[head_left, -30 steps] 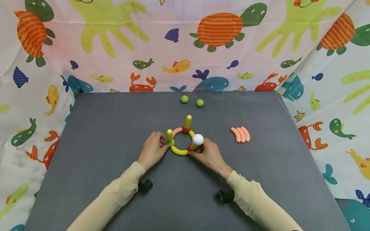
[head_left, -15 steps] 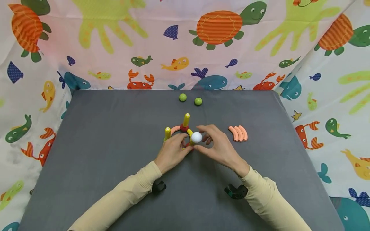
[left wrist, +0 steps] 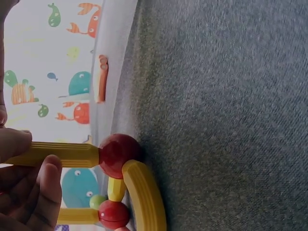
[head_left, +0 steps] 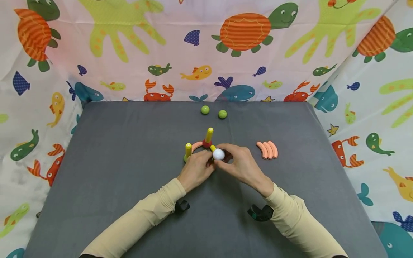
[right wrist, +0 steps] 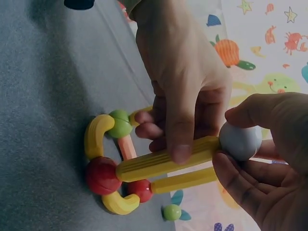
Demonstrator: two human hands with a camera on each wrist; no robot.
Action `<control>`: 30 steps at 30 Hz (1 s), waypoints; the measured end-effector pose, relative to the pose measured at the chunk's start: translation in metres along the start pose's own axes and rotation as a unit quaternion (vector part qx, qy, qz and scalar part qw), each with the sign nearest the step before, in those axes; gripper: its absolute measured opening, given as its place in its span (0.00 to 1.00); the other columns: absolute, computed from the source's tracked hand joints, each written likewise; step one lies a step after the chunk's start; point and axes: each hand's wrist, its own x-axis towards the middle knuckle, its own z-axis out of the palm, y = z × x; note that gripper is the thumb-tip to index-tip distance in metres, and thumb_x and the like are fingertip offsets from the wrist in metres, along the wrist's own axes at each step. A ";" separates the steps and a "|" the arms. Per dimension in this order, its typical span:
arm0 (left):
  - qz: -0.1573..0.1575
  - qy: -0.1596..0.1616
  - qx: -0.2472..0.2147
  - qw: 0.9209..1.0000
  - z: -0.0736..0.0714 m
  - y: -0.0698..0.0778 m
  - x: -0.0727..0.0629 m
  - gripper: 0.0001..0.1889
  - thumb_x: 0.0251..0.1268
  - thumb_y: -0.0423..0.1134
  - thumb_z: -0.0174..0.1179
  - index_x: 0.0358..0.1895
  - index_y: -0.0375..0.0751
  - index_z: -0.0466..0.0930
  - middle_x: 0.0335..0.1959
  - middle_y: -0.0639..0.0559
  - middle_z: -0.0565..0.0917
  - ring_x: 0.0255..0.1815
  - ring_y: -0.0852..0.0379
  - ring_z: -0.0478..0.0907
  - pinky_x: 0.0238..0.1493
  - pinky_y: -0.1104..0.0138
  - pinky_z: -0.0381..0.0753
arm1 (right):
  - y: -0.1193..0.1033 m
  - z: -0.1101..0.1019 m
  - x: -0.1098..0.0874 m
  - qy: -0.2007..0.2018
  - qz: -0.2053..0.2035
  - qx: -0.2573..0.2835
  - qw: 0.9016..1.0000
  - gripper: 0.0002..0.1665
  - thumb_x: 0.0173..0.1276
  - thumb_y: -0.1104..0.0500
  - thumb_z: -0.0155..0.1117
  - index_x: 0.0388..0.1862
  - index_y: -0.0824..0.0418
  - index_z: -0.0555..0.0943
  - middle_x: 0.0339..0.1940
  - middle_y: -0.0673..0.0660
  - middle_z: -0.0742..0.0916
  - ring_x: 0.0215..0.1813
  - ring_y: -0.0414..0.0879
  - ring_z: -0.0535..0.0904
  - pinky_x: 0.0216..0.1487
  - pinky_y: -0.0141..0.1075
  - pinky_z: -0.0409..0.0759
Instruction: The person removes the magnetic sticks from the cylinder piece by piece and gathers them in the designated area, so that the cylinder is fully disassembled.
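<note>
While my left hand (head_left: 196,170) pinches a straight yellow ridged rod (right wrist: 154,163) between thumb and fingers, my right hand (head_left: 242,165) grips a smooth white ball (head_left: 218,154) at the rod's top end. Ball touches the rod; can't tell if it's fully seated. Hands are just beside each other; can't tell if they touch.

Rod stands roughly upright on a glossy red ball (right wrist: 103,175), the near-right corner of a ring on the grey cloth-covered table (head_left: 129,136). Head view has that corner hidden behind my hands; both wrist views show it.

Rest of the ring: glossy green ball (right wrist: 120,123) at left, second red ball (head_left: 207,144) at the far side. Links: curved yellow piece (right wrist: 98,136) green to near red, another curved yellow link (right wrist: 119,203) red to red, curved salmon-pink piece (right wrist: 127,147) green to far red. Yellow left rod (head_left: 188,150) stands on the green ball, yellow far rod (head_left: 209,135) on the far red.

Loose parts: two lime-green balls (head_left: 205,110) near the far edge, apart from each other; three curved salmon-pink pieces (head_left: 267,150) side by side, right of my right hand. White sea-animal curtain (head_left: 200,50) behind.
</note>
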 end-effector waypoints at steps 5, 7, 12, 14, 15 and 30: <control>-0.008 -0.002 -0.004 1.000 -0.002 0.000 0.001 0.08 0.59 0.34 0.68 0.28 0.43 0.76 0.21 0.53 0.75 0.21 0.62 0.70 0.25 0.74 0.67 | -0.006 -0.001 0.004 0.025 -0.007 0.002 1.000 0.17 0.62 0.61 0.69 0.50 0.62 0.82 0.43 0.54 0.88 0.37 0.42 0.84 0.40 0.36 0.83; -0.013 -0.008 -0.010 1.000 -0.002 0.000 0.001 0.07 0.60 0.36 0.68 0.31 0.43 0.78 0.24 0.53 0.78 0.24 0.62 0.74 0.27 0.72 0.72 | -0.011 -0.006 0.007 0.051 -0.012 0.004 0.999 0.18 0.62 0.62 0.70 0.51 0.62 0.82 0.43 0.55 0.88 0.36 0.41 0.84 0.40 0.35 0.83; -0.028 -0.022 -0.027 0.999 -0.004 0.002 0.002 0.07 0.60 0.39 0.69 0.35 0.43 0.80 0.27 0.53 0.79 0.26 0.62 0.75 0.29 0.71 0.74 | -0.008 -0.019 0.025 0.090 0.062 0.071 0.991 0.20 0.64 0.58 0.69 0.55 0.60 0.82 0.48 0.56 0.84 0.40 0.41 0.82 0.43 0.34 0.83; -0.037 -0.028 -0.027 0.999 -0.004 0.002 0.001 0.07 0.60 0.39 0.69 0.34 0.43 0.80 0.25 0.54 0.77 0.25 0.64 0.72 0.28 0.73 0.72 | 0.009 -0.018 0.033 0.088 0.141 0.131 0.977 0.21 0.65 0.56 0.68 0.56 0.59 0.81 0.49 0.57 0.83 0.41 0.42 0.83 0.44 0.36 0.84; -0.042 -0.031 -0.024 0.998 -0.003 0.002 0.000 0.07 0.60 0.40 0.69 0.33 0.44 0.79 0.25 0.54 0.77 0.24 0.64 0.70 0.27 0.74 0.70 | 0.020 -0.015 0.036 0.085 0.186 0.163 0.965 0.21 0.66 0.55 0.67 0.57 0.59 0.80 0.49 0.57 0.83 0.41 0.41 0.83 0.45 0.36 0.84; -0.048 -0.030 -0.006 0.998 -0.003 0.003 -0.002 0.08 0.60 0.41 0.69 0.33 0.44 0.79 0.25 0.54 0.76 0.24 0.65 0.69 0.27 0.75 0.68 | 0.105 0.031 0.083 0.084 0.436 0.243 0.862 0.21 0.66 0.58 0.66 0.53 0.68 0.79 0.44 0.59 0.84 0.34 0.39 0.86 0.52 0.39 0.84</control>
